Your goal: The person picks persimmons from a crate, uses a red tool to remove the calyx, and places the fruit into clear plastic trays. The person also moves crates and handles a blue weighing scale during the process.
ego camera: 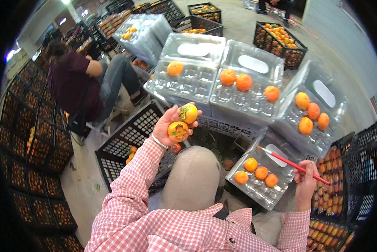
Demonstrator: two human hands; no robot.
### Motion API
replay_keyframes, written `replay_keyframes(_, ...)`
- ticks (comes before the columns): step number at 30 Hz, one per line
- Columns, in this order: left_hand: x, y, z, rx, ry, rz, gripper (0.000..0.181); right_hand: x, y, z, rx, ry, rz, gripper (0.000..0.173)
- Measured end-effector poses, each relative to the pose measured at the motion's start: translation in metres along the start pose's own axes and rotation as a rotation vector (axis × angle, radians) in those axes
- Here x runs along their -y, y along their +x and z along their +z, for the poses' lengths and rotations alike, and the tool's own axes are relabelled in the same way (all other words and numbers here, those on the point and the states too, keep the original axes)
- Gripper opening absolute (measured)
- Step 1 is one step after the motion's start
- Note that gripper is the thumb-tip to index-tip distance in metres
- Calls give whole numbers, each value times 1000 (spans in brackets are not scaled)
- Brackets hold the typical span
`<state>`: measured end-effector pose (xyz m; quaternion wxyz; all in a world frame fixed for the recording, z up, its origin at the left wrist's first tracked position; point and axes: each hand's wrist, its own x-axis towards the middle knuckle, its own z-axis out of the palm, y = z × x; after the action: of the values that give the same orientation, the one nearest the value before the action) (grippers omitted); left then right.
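Observation:
Two persimmons, one yellow-orange with a green calyx and one orange with a browner calyx, rest in my left hand, calyxes facing up. My right hand grips a red-handled paintbrush, its tip pointing left and away from me. Below the brush sits a clear plastic clamshell tray with several persimmons in its cups. Beyond my hands stand stacks of open clamshell trays: a left one holding one persimmon, a middle one with three, and a right one with several.
By my left forearm, a black plastic crate contains a few persimmons. A seated co-worker is at the left, near stacked full crates. Another persimmon crate stands on the floor beyond. Packed crates line my right side.

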<state>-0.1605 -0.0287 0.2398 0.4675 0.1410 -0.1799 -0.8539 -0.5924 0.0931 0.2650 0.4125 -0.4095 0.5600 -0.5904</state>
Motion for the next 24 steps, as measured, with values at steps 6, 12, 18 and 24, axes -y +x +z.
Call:
replay_keyframes(6, 41, 39, 60, 76, 248, -107, 48, 14, -7, -15, -33, 66, -54, 24)
replay_keyframes(12, 108, 71, 115, 105, 39, -228, 63, 32, -17, -30, -207, 165, -150, 26)
replay_keyframes(18, 167, 92, 110, 95, -5, -394, 49, 43, -29, -50, -288, 249, -244, 26)
replay_keyframes(24, 193, 80, 96, 25, 329, -382, 49, 38, -29, -56, -267, 183, -223, 24)
